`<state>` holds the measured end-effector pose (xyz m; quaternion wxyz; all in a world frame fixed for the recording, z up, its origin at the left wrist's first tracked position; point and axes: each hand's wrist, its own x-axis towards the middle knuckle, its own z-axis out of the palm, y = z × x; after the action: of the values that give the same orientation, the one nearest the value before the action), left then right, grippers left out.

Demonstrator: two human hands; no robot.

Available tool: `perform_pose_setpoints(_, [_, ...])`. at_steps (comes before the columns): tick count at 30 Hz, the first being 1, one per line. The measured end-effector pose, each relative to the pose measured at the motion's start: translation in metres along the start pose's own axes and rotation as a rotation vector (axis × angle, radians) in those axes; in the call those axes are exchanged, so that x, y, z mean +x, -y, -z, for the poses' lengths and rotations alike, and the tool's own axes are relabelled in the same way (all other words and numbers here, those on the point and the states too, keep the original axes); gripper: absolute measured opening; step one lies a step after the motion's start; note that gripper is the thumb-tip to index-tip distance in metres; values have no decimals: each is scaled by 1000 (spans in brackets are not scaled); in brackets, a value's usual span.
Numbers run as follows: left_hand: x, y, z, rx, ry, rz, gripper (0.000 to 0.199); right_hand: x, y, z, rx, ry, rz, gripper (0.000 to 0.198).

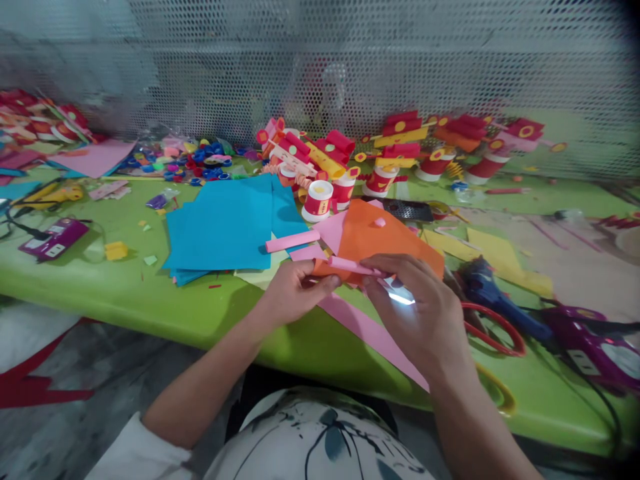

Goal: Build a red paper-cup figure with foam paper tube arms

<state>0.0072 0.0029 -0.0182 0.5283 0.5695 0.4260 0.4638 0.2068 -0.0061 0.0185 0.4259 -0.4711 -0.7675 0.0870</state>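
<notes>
Between thumb and fingers, my left hand [293, 297] pinches one end of a curled orange paper piece [325, 269]. My right hand [425, 310] is closed on a thin rolled pink paper tube [347, 265], which lies along the orange piece; a bright glint shows by its thumb. A second pink tube [293, 241] rests just beyond my left fingers, across the blue sheets. Behind the right fingers lies a flat orange sheet [380, 233] over pink paper [330, 232]. A long pink strip [373, 337] stretches under my hands toward the table edge.
Blue sheets [220, 223] are stacked left of centre. Red-and-white paper cup figures [319, 198] stand behind, before a perforated metal screen [320, 53]. On the right are a blue glue gun [493, 293], red-handled scissors [500, 340] and a purple box [590, 347] with cables.
</notes>
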Motion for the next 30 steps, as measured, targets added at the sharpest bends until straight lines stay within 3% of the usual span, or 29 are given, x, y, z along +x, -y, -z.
perform_pose_setpoints(23, [0, -3, 1, -64, -17, 60, 20, 4, 11, 10, -86, 63, 29, 26])
perform_pose_setpoints(30, [1, 0, 1, -183, 33, 138, 26, 17, 2, 25, 7, 241, -46, 25])
